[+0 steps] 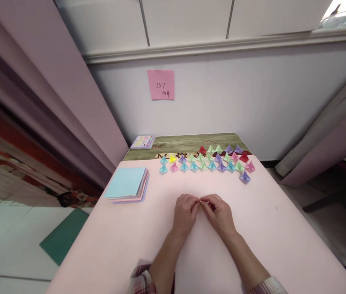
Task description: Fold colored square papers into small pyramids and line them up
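My left hand and my right hand meet fingertip to fingertip over the middle of the pink-covered table. Both are closed in a pinch. Between the fingertips shows a tiny yellowish-brown bit, mostly hidden by the fingers and too small to name. Beyond the hands stand several small folded paper boats in rows, in blue, green, purple, pink, red and yellow. A single purple paper boat sits a little nearer at the right.
A stack of coloured square paper lies at the left, light blue on top. Behind it is a printed pack on the green wood-patterned surface. A pink note hangs on the wall. Curtains flank the table.
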The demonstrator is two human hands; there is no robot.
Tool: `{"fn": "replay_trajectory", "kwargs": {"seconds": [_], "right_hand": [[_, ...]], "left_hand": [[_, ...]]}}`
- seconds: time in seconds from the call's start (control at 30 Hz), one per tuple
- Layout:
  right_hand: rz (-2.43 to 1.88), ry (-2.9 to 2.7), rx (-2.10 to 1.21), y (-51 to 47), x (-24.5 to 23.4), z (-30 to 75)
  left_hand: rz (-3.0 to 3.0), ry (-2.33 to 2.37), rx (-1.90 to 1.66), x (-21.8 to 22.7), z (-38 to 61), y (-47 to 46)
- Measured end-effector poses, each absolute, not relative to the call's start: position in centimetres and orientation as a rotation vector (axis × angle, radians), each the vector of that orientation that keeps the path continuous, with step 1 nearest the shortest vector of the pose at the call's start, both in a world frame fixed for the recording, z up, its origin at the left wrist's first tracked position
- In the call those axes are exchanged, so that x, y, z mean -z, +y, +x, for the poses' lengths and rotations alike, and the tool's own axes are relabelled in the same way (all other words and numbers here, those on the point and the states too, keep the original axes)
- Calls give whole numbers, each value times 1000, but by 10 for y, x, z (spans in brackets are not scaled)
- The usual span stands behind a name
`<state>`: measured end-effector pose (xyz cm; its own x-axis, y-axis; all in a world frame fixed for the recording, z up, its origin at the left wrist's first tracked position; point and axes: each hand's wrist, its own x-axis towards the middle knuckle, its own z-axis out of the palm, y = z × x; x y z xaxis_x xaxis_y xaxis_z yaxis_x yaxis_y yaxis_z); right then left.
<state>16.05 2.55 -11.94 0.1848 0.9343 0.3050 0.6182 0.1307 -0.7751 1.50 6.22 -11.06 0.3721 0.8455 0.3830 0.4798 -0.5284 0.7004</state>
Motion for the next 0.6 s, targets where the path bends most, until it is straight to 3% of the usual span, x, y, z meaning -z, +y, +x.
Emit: {"fn": "replay_trajectory", "kwargs": {"seconds": [0.6], "right_hand": [[-1651, -1404, -483, 20, 118, 167]], "left_hand": [[1795, 1235, -1051, 113, 2, 64]]}}
